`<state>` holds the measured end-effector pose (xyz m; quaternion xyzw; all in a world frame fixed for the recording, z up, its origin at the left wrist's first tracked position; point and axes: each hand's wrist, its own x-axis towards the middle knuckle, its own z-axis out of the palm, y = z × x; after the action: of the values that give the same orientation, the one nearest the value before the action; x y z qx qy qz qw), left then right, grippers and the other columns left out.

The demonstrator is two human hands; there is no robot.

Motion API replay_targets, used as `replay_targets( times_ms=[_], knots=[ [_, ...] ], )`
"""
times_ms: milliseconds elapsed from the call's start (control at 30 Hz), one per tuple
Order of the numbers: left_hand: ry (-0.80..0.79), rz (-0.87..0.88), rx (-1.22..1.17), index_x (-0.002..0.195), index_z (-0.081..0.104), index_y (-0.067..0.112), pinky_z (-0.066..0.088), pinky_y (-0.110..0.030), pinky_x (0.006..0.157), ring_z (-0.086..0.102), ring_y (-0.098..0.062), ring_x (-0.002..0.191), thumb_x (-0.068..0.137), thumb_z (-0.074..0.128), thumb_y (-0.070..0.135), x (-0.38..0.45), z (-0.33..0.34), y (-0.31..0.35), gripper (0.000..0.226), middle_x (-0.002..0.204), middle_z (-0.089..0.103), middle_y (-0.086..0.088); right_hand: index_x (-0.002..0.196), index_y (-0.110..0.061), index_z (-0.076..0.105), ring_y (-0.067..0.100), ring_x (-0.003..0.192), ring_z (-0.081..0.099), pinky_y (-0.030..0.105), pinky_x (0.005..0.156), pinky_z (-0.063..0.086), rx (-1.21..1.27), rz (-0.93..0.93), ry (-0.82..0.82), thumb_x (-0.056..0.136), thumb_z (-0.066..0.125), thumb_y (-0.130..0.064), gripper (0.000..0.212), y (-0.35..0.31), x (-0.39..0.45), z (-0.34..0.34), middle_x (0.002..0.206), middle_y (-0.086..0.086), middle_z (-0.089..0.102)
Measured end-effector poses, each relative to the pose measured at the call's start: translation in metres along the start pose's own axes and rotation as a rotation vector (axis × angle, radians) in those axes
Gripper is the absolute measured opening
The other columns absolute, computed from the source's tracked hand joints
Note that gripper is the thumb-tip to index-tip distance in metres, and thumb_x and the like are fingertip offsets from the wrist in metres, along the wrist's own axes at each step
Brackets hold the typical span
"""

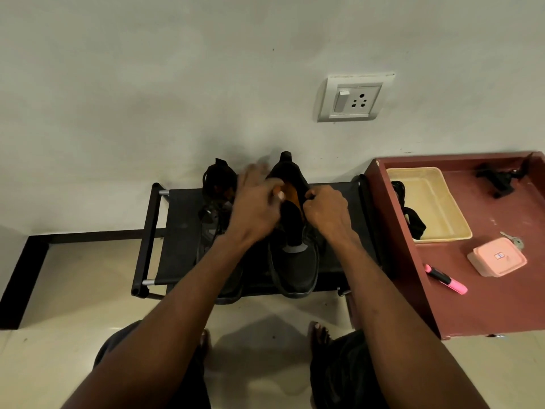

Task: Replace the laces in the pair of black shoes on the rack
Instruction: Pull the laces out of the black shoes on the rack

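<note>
- Rack (182,231) – black, fabric top, stands on tiled floor against the wall; maroon table (486,290) just beside it on the right.
- Right shoe (298,270) on rack top, toe toward the camera, heel toward the wall. Upper spread open, orange lining visible, tongue exposed. No lace seen through its eyelets from this angle.
- Left shoe (216,202) beside it on the rack, mostly hidden under the left forearm; heel end and some dark lace loops show near the wall.
- Left hand (256,205) over the gap betw. the two shoes, at the left edge of the right shoe's opening. Fingers look extended and loosely spread, but motion-blurred – cannot tell whether they pinch anything.
- Right hand (327,211) at the right edge of the same opening; fingers curled tight, thumb and forefinger pinching the shoe's collar edge.
- Table items: cream tray (436,208) w/ black laces (414,219) draped over its near-left rim; pink box (498,256), keys touching its far corner; pink highlighter (445,279) near the table's left edge; dark object at far right, too dim to ID.
- Wall: switch/socket plate (352,98) above and right of the shoes.
- Person's bare feet on the floor in front of the rack.
</note>
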<state>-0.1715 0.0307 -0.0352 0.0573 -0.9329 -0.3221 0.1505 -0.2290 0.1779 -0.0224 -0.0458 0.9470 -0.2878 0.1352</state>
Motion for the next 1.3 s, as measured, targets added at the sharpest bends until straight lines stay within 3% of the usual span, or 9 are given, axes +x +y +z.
replay_targets(
  times_ms=[100, 200, 400, 633, 767, 900, 1000, 1133, 1300],
  knots=[
    [-0.396, 0.153, 0.284, 0.120, 0.071, 0.021, -0.004, -0.044, 0.124, -0.002, -0.030, 0.151, 0.096, 0.059, 0.033, -0.012, 0.023, 0.003, 0.029, 0.163, 0.021, -0.008, 0.103, -0.013, 0.073, 0.030, 0.088, 0.063, 0.035, 0.078, 0.052, -0.002, 0.007, 0.000, 0.086, 0.054, -0.010, 0.025, 0.000, 0.001, 0.001, 0.095, 0.011, 0.068],
    [-0.423, 0.175, 0.265, 0.112, 0.075, 0.014, 0.002, -0.041, 0.123, 0.016, -0.034, 0.147, 0.096, 0.060, 0.029, -0.013, 0.029, -0.001, 0.026, 0.152, 0.039, -0.009, 0.101, -0.012, 0.073, 0.030, 0.087, 0.062, 0.035, 0.078, 0.051, -0.005, 0.016, -0.004, 0.086, 0.054, -0.010, 0.024, 0.000, 0.002, 0.002, 0.093, 0.010, 0.068],
    [0.205, -0.181, -0.275, 0.085, 0.062, 0.004, 0.036, -0.003, 0.085, 0.048, 0.003, 0.104, 0.098, 0.059, 0.010, -0.001, -0.006, 0.011, 0.015, 0.125, 0.042, -0.007, 0.102, -0.011, 0.072, 0.030, 0.081, 0.057, 0.031, 0.070, 0.043, -0.011, 0.016, 0.005, 0.085, 0.053, -0.007, 0.026, 0.003, 0.001, 0.000, 0.088, 0.010, 0.062],
    [0.911, -0.416, -0.565, 0.085, 0.055, 0.010, 0.056, -0.039, 0.086, 0.059, -0.025, 0.092, 0.098, 0.054, 0.018, 0.011, -0.028, -0.005, 0.015, 0.108, 0.043, 0.005, 0.106, -0.009, 0.071, 0.025, 0.075, 0.050, 0.031, 0.070, 0.043, -0.016, 0.001, 0.015, 0.086, 0.053, -0.006, 0.026, 0.001, -0.001, 0.001, 0.091, 0.010, 0.063],
    [0.642, -0.257, -0.287, 0.114, 0.059, 0.006, 0.040, -0.021, 0.106, 0.045, -0.025, 0.126, 0.091, 0.055, 0.001, 0.005, -0.017, 0.000, 0.024, 0.134, 0.041, -0.010, 0.110, -0.008, 0.068, 0.025, 0.077, 0.051, 0.032, 0.070, 0.043, -0.049, -0.018, 0.016, 0.087, 0.052, -0.007, 0.028, 0.000, -0.003, 0.003, 0.088, 0.008, 0.058],
    [0.000, 0.098, 0.114, 0.120, 0.067, 0.013, 0.021, -0.054, 0.120, 0.020, -0.037, 0.146, 0.086, 0.066, 0.010, -0.004, 0.008, 0.003, 0.034, 0.152, 0.039, -0.013, 0.107, -0.015, 0.067, 0.029, 0.085, 0.058, 0.033, 0.071, 0.042, -0.072, -0.005, -0.023, 0.088, 0.053, -0.013, 0.024, -0.002, -0.001, 0.005, 0.092, 0.008, 0.062],
    [-0.385, 0.210, 0.354, 0.125, 0.068, 0.021, -0.009, -0.049, 0.122, -0.003, -0.034, 0.151, 0.095, 0.061, 0.032, -0.014, 0.026, 0.000, 0.033, 0.161, 0.024, -0.008, 0.110, -0.019, 0.066, 0.028, 0.086, 0.057, 0.032, 0.073, 0.042, -0.114, -0.030, -0.068, 0.090, 0.054, -0.018, 0.023, -0.001, -0.002, 0.006, 0.100, 0.008, 0.067],
    [-0.465, 0.183, 0.375, 0.129, 0.065, 0.019, -0.009, -0.044, 0.123, 0.012, -0.026, 0.150, 0.100, 0.052, 0.032, -0.012, 0.027, -0.003, 0.035, 0.156, 0.033, -0.004, 0.121, -0.020, 0.058, 0.027, 0.091, 0.057, 0.034, 0.075, 0.043, -0.186, -0.064, -0.147, 0.092, 0.057, -0.019, 0.030, 0.001, -0.004, 0.008, 0.103, 0.006, 0.063],
    [-0.394, 0.084, 0.107, 0.108, 0.066, 0.004, 0.023, -0.050, 0.118, 0.045, -0.031, 0.126, 0.093, 0.060, 0.016, -0.016, 0.025, 0.007, 0.020, 0.146, 0.037, -0.009, 0.120, -0.017, 0.058, 0.032, 0.099, 0.061, 0.037, 0.076, 0.047, -0.168, -0.063, -0.158, 0.094, 0.053, -0.015, 0.027, 0.001, -0.002, 0.010, 0.106, 0.010, 0.064]
  ],
)
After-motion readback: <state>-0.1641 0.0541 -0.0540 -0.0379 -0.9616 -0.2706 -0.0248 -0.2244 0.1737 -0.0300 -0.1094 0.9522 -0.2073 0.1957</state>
